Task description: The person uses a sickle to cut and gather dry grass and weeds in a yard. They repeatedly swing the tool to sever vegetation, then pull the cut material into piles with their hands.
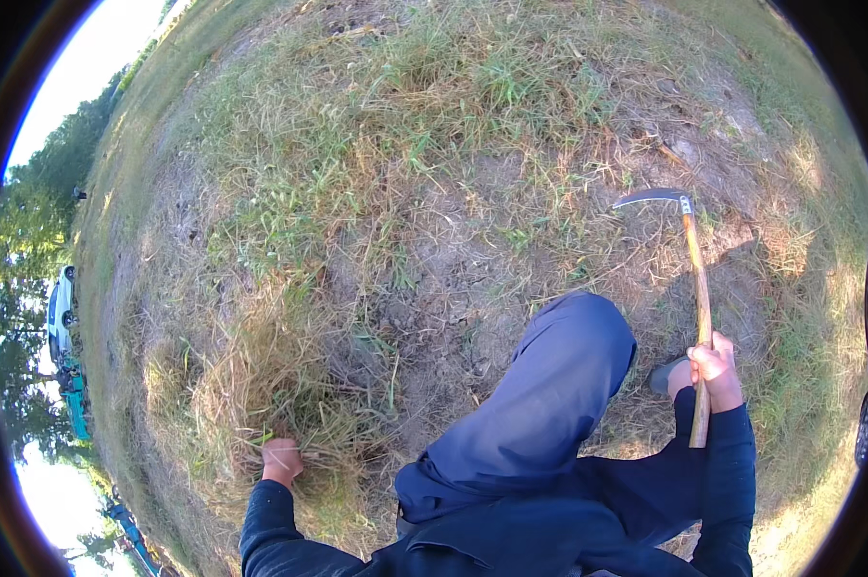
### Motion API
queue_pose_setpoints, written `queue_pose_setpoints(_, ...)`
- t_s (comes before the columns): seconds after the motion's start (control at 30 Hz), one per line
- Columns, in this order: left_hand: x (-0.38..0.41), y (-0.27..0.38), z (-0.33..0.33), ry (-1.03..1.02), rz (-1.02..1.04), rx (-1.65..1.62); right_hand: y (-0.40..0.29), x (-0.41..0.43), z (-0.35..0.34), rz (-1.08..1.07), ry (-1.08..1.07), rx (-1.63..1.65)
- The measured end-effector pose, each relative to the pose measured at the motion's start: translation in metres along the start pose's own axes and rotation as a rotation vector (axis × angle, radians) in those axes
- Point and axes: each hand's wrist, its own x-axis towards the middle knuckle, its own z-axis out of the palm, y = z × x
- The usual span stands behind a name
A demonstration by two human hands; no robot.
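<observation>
My right hand is closed around the wooden handle of a sickle, at the right. The curved metal blade points left at the handle's far end, just over the ground. At the lower left, my left hand is closed at the near edge of a heap of dry and green cut grass, with some stems at its fingers. My bent knee in dark trousers lies between the two hands.
Rooted green grass and dry stalks cover the ground ahead, with bare soil between. A smaller grass clump stands left of the heap. Far left are a white car, a teal vehicle or machine and trees. Dark wheels show at the right rim.
</observation>
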Motion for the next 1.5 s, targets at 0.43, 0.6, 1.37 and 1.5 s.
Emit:
queue_pose_setpoints(0.43,0.030,0.091,-0.199,0.478,0.195,-0.310,-0.074,-0.007,0.036,-0.087,-0.056,-0.098)
queue_pose_setpoints(0.6,-0.030,0.021,-0.205,0.548,0.027,-0.284,-0.093,0.008,0.059,-0.117,-0.067,-0.136)
queue_pose_setpoints(1.37,-0.064,0.105,-0.072,-0.444,0.115,-0.474,-0.067,0.012,0.034,-0.146,-0.011,0.042)
queue_pose_setpoints(1.5,-0.046,0.132,-0.152,0.225,0.137,-0.520,-0.061,-0.004,0.028,-0.147,0.053,0.146)
